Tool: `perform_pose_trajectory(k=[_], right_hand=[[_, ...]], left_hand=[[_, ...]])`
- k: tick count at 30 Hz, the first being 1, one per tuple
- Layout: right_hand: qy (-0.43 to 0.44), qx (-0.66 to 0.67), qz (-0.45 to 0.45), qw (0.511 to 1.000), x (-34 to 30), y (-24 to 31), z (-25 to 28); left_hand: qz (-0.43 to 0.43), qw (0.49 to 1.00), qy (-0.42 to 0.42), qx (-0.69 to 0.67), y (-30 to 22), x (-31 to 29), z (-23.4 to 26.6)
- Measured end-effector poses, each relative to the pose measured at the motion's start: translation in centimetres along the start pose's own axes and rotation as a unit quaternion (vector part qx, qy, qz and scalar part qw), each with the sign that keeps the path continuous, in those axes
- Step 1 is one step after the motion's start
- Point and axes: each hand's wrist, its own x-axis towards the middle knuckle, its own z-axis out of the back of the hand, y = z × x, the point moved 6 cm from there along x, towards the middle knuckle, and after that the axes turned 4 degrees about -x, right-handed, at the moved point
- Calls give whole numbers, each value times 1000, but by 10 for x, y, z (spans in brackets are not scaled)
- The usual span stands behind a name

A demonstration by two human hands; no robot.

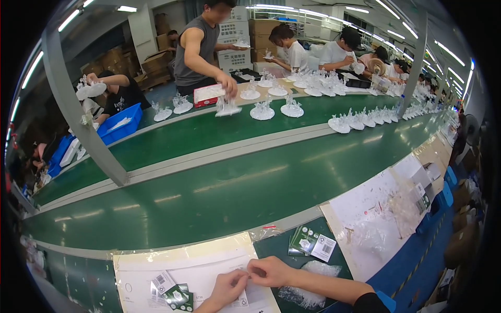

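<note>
Both my hands meet over a paper-covered board [193,261] at the near edge of the bench. My left hand [228,288] is closed in a pinch, and a small white printed card [243,299] shows just under its fingers. Fingertip to fingertip with it, my right hand [269,271] is pinched too. Whatever lies between the fingers is too small to make out. Green and white cards [179,297] lie loosely stacked left of my left hand. Beyond my right hand is a pile of green and white cards [312,243]. Clear plastic bags [308,287] lie partly beneath my right forearm.
A green conveyor belt [209,195] runs past the bench, with a grey rail [219,148] behind it. White figurines on round bases [262,110] stand along the far belt, where a person [195,52] reaches down. Blue bins [120,125] sit far left; plastic wrap [373,240] lies right.
</note>
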Motion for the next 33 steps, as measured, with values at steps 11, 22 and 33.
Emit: perform_pose_trajectory(k=[11, 22, 33], right_hand=[[-9, 6, 7, 1000, 0, -1, 2], [-5, 7, 9, 1000, -1, -1, 4], [12, -8, -13, 1000, 0, -3, 4]], left_hand=[[-32, 999, 4, -9, -4, 2, -3], [14, 1000, 14, 5, 0, 2, -4], [-16, 1000, -1, -10, -4, 2, -5]])
